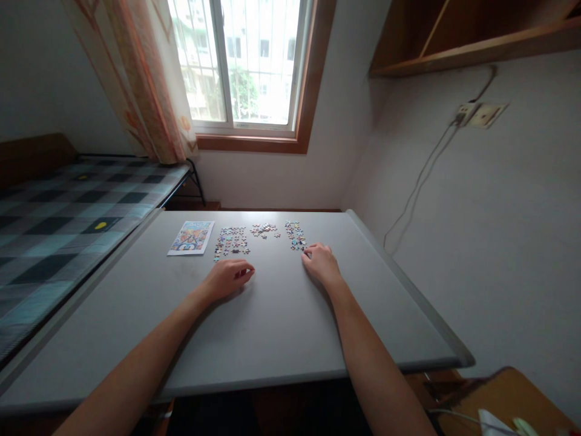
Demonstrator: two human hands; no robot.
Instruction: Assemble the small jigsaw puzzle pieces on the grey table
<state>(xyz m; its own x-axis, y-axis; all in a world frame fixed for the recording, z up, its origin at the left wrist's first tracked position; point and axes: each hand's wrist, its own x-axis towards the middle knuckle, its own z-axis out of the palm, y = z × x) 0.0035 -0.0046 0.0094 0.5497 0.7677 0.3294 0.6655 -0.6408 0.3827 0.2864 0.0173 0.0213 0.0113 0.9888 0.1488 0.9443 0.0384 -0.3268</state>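
My left hand (228, 278) rests on the table with its fingers curled and the tips close together; whether anything small is in them I cannot make out. Just beyond it, loose jigsaw puzzle pieces (231, 240) lie in rows. My right hand (321, 261) is closed, thumb and fingers brought together on a puzzle piece (304, 249) at the near end of the right-hand group of pieces (295, 234). Between these groups lies a heaped pile of pieces (264, 229). A colourful printed picture sheet (191, 237) lies flat to the left.
The light grey table (272, 339) has a raised rim on its right, along the wall. At left stands a bed with a checked cover (104, 200). A window (254, 66) and curtain (149, 85) are behind. A wooden stool (512, 399) is low at right.
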